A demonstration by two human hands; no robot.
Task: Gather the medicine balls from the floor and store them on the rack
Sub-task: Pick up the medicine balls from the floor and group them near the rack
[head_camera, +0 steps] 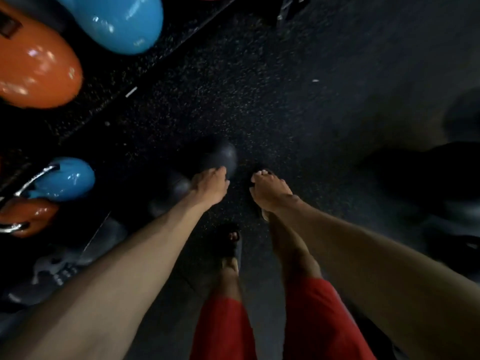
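Observation:
A dark grey medicine ball [219,155] lies on the speckled black floor [272,100] just ahead of me. My left hand [210,189] reaches down at its near edge, fingers loosely bent, holding nothing; whether the fingertips touch the ball is unclear. My right hand [270,194] hangs a little to the ball's right, fingers relaxed and empty. A second dark ball [176,189] sits partly behind my left wrist. On the left, the rack [31,179] with chrome rails holds glossy balls: orange [36,66], blue [122,22], a lower blue [70,179] and a lower orange [31,216].
Large dark blurred shapes [436,178] fill the right side. My sandalled foot [231,245] and red shorts [306,323] are below the hands. Grey weights with white markings [59,268] lie at the lower left beside the rack.

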